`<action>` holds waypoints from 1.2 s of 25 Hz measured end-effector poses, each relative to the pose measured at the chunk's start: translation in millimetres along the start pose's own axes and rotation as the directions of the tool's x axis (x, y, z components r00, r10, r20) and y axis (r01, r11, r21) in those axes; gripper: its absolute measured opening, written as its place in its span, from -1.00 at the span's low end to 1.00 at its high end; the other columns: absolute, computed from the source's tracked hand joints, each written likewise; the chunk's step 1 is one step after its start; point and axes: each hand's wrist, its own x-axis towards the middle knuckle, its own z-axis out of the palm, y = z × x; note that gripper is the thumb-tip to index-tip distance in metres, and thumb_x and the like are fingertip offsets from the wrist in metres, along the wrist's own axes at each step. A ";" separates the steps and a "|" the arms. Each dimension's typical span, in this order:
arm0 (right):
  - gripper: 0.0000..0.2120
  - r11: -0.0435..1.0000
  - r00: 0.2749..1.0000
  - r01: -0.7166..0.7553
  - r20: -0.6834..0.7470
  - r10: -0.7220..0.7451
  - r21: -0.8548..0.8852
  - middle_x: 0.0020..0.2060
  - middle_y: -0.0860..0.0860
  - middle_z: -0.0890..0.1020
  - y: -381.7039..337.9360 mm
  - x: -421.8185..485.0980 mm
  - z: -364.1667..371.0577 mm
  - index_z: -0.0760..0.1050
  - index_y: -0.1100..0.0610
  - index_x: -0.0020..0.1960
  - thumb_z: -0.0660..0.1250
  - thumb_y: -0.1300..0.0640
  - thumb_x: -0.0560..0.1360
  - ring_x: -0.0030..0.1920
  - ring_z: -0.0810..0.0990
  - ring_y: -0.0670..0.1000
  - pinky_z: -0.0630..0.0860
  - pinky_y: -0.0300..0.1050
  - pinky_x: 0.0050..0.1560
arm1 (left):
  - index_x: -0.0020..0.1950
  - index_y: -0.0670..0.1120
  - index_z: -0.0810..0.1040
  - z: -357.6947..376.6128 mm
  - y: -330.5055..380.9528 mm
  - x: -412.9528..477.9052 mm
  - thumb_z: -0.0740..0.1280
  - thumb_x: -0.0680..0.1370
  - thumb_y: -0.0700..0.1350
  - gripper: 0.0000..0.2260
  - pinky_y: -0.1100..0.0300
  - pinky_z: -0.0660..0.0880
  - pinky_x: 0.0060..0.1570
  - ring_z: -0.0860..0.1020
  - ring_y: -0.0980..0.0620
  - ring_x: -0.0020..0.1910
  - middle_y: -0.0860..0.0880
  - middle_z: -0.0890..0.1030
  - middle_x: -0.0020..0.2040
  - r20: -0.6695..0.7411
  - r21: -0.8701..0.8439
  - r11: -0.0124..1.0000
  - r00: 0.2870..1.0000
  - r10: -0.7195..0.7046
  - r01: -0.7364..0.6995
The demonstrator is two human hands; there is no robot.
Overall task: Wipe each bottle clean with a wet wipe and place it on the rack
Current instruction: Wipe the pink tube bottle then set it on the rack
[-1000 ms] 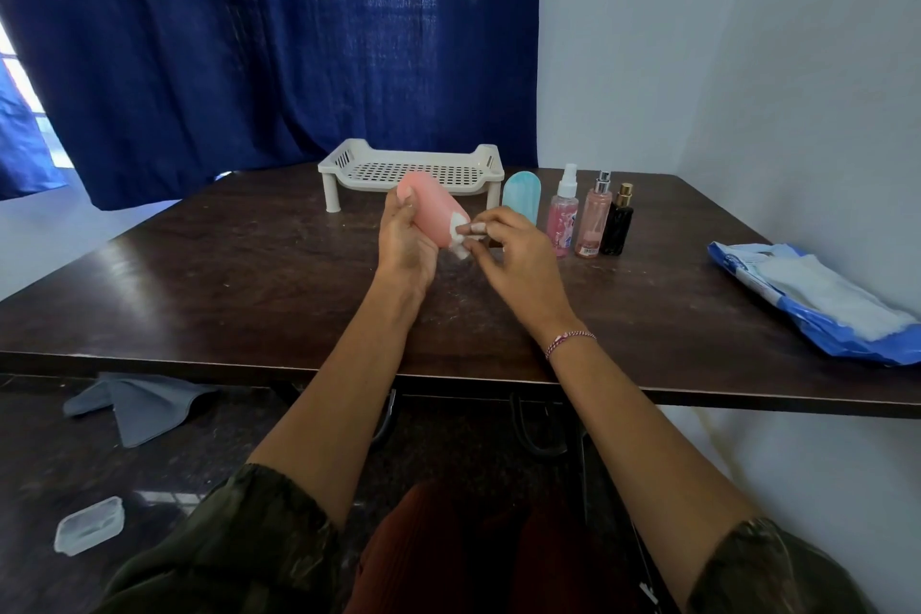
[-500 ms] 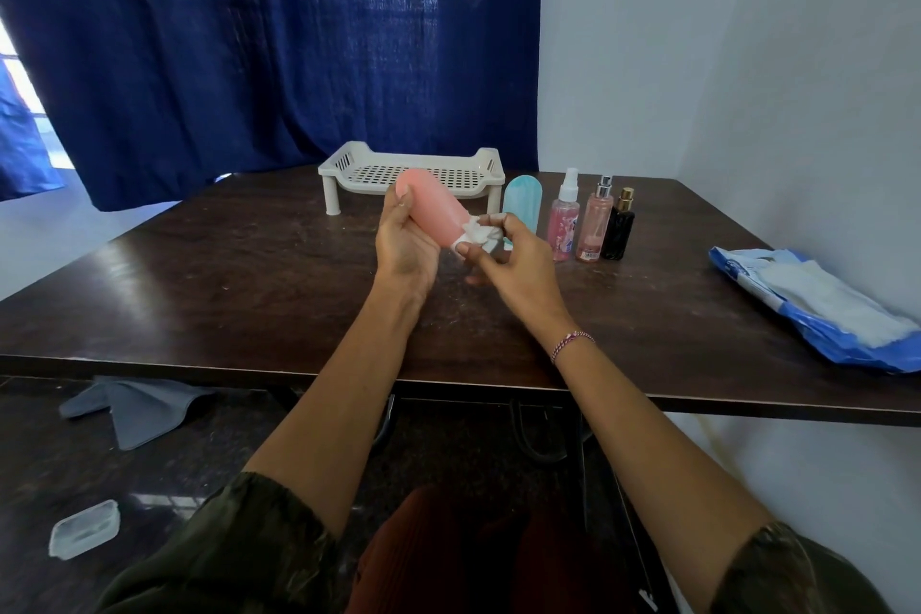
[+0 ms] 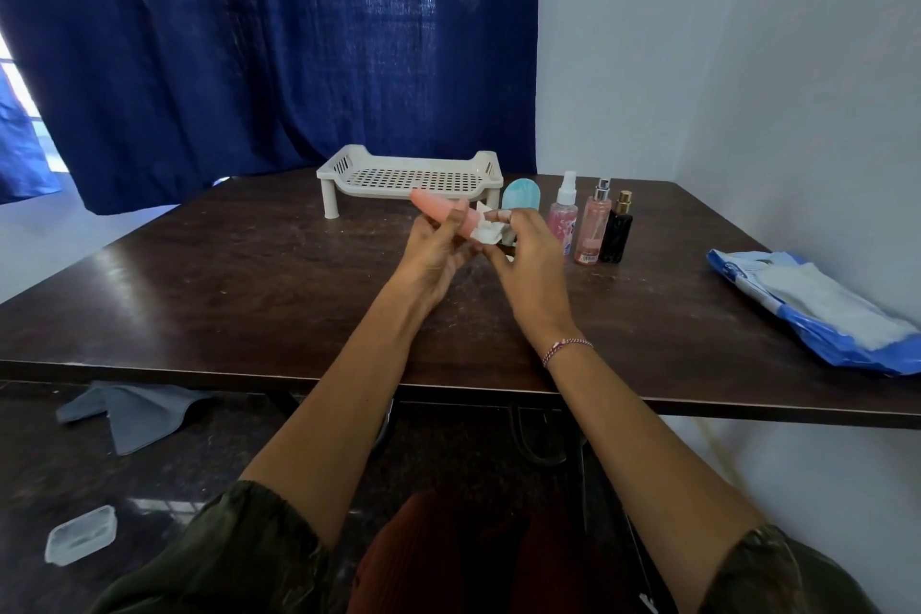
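Gripping the pink bottle (image 3: 436, 208) in the centre of the frame, in the air just below the rack (image 3: 344, 165), with the left hand (image 3: 431, 259), fingers and thumb curling round its body. Pinching the crumpled wet wipe (image 3: 488, 230) in the right hand (image 3: 528, 259) against the bottle's right end. Probably handling as light, stiff plastic, slippery once wet; so taking hold at mid-body.

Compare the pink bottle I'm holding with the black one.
The pink bottle lies tilted in the left hand; the black bottle stands upright on the table. The right hand holds a wipe to the pink bottle; no hand touches the black bottle. The pink bottle's end is rounded; the black bottle's top is gold. Neither is on the rack.
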 end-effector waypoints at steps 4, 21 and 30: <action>-0.74 0.991 0.992 0.127 0.026 -0.126 -0.037 0.06 0.11 0.61 -1.9 -1.4 3.2 0.54 0.24 0.14 0.32 0.15 0.50 0.11 0.54 0.01 0.48 -0.17 0.16 | 0.43 -0.25 0.21 -0.7 0.5 3.1 0.20 0.60 -0.22 -0.58 0.18 0.61 -0.26 0.57 -0.07 0.05 -0.24 0.49 0.20 -0.063 -0.089 0.995 0.998 0.029 -0.035; -0.77 0.918 0.985 -0.169 0.024 0.173 0.360 0.00 -0.02 0.58 5.0 7.3 -5.0 0.57 0.23 0.09 0.35 0.17 0.48 -0.02 0.49 -0.21 0.46 -0.41 0.06 | 0.48 -0.18 0.14 -1.6 0.6 1.6 0.04 0.64 -0.26 -0.61 -0.03 0.55 0.03 0.41 -0.21 0.33 -0.28 0.34 0.40 0.009 -0.163 0.986 0.999 -0.034 0.035; -0.76 0.940 0.993 -0.073 -0.066 0.101 0.332 0.01 -0.12 0.53 3.2 5.9 -4.1 0.58 0.16 0.09 0.40 0.23 0.43 0.07 0.45 -0.23 0.38 -0.52 0.09 | 0.50 -0.08 0.03 -1.4 4.2 -0.7 0.01 0.64 -0.29 -0.57 -0.08 0.61 -0.15 0.48 -0.27 0.24 -0.31 0.35 0.37 -0.006 -0.303 0.953 1.000 -0.025 0.022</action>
